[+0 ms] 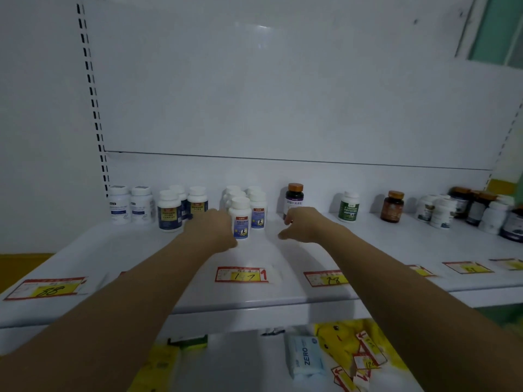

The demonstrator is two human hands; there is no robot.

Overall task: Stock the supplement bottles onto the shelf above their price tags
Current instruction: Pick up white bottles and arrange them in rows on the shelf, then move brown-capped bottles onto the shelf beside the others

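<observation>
The left hand (216,226) lay against the front white bottle (240,219), which stood on the shelf (141,250) behind the middle price tag (242,274). Its fingers were hidden, so I cannot tell if it gripped. The right hand (301,224) was loosely curled and held nothing, just before the dark bottle (294,198).

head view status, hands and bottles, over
Left hand at front white bottle, grip hidden. Right hand loosely curled, empty. Bottle upright behind middle price tag. Nothing blocking.
</observation>
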